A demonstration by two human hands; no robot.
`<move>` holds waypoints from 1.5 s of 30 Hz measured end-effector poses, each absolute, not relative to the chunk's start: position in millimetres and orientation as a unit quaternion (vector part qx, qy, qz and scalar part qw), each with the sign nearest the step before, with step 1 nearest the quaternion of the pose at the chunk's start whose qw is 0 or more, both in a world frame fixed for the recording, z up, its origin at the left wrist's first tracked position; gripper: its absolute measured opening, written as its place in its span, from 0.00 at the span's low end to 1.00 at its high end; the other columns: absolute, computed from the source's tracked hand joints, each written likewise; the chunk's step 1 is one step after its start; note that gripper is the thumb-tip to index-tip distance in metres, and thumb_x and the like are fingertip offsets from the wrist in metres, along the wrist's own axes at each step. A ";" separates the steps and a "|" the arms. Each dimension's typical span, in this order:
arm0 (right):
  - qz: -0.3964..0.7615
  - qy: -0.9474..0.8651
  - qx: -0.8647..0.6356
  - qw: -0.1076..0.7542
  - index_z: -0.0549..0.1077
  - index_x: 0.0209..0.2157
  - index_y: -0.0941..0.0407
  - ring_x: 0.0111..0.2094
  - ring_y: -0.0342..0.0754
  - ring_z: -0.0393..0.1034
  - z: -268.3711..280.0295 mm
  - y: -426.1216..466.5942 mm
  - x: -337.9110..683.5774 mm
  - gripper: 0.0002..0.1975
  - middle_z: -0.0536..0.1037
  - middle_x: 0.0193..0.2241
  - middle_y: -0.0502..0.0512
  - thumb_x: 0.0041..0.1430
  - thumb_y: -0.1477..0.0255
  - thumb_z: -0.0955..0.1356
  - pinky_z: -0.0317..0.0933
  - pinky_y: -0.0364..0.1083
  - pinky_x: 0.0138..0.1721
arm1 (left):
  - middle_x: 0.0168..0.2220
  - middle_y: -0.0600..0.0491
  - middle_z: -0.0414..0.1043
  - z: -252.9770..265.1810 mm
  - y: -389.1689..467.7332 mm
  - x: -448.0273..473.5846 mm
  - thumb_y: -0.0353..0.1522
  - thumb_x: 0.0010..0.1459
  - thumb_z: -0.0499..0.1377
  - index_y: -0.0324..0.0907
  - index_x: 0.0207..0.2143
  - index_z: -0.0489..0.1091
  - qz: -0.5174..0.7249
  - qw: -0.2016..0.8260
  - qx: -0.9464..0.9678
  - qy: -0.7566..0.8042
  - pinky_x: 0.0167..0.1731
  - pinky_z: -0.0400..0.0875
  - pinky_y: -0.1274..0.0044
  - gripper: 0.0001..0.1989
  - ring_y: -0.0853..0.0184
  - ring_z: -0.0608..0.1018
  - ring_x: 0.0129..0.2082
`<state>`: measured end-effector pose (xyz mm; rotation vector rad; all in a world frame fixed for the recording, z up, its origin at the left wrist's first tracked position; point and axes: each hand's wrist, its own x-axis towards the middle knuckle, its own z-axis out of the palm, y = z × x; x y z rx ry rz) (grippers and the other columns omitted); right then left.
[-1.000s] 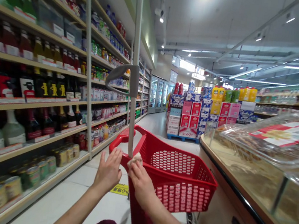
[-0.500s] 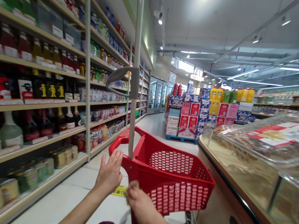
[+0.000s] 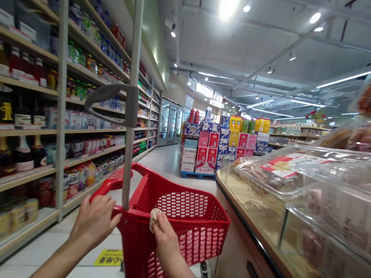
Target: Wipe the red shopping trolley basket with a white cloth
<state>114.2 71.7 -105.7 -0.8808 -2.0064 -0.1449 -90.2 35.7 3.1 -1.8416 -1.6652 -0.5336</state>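
A red plastic shopping basket point(image 3: 188, 225) on wheels stands in the aisle in front of me, with nothing visible inside. A grey pull handle point(image 3: 131, 101) rises from its near rim. My left hand point(image 3: 93, 221) grips the red rim on the near left side. My right hand point(image 3: 163, 239) presses a small pale cloth point(image 3: 154, 215) against the near rim, just right of the handle pole.
Shelves point(image 3: 23, 131) of bottles, jars and cans line the left. A glass-topped counter point(image 3: 285, 222) with packaged food runs along the right. Stacked boxes on a pallet point(image 3: 212, 148) stand ahead, fridges point(image 3: 170, 122) behind. A yellow floor sticker point(image 3: 109, 257) lies under the basket.
My left hand went from open against the rim to gripping it. My right hand dipped, then came back up to the rim with the cloth. The view shifted right.
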 end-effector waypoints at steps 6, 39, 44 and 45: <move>-0.003 -0.795 -0.374 0.477 0.63 0.51 0.50 0.55 0.46 0.53 -103.8 79.6 138.8 0.23 0.62 0.54 0.52 0.55 0.83 0.58 0.52 0.50 0.54 | 0.35 0.48 0.69 5.7 20.5 -59.7 0.32 0.47 0.50 0.40 0.31 0.68 -0.223 0.286 -0.707 -0.608 0.49 0.51 0.65 0.10 0.60 0.67 0.40; 0.125 -0.738 -0.427 0.507 0.75 0.32 0.55 0.38 0.48 0.70 0.9 50.8 217.7 0.20 0.76 0.35 0.54 0.43 0.79 0.56 0.63 0.49 0.43 | 0.43 0.50 0.69 7.8 19.4 42.2 0.37 0.44 0.54 0.42 0.39 0.64 -0.308 0.078 -0.813 -0.488 0.54 0.46 0.65 0.18 0.62 0.65 0.48; 0.103 -0.773 -0.406 0.477 0.74 0.35 0.56 0.41 0.47 0.68 3.5 35.4 216.0 0.19 0.74 0.39 0.56 0.45 0.80 0.57 0.60 0.48 0.46 | 0.44 0.49 0.67 7.8 10.9 55.1 0.34 0.41 0.53 0.41 0.42 0.63 -0.304 0.070 -0.809 -0.498 0.54 0.45 0.64 0.21 0.61 0.64 0.48; 0.090 -0.766 -0.423 0.476 0.74 0.35 0.57 0.42 0.48 0.67 2.2 34.3 217.6 0.18 0.74 0.40 0.57 0.46 0.80 0.58 0.59 0.48 0.47 | 0.45 0.49 0.67 6.6 9.7 57.0 0.34 0.41 0.53 0.40 0.42 0.63 -0.305 0.068 -0.809 -0.498 0.54 0.45 0.64 0.22 0.61 0.64 0.48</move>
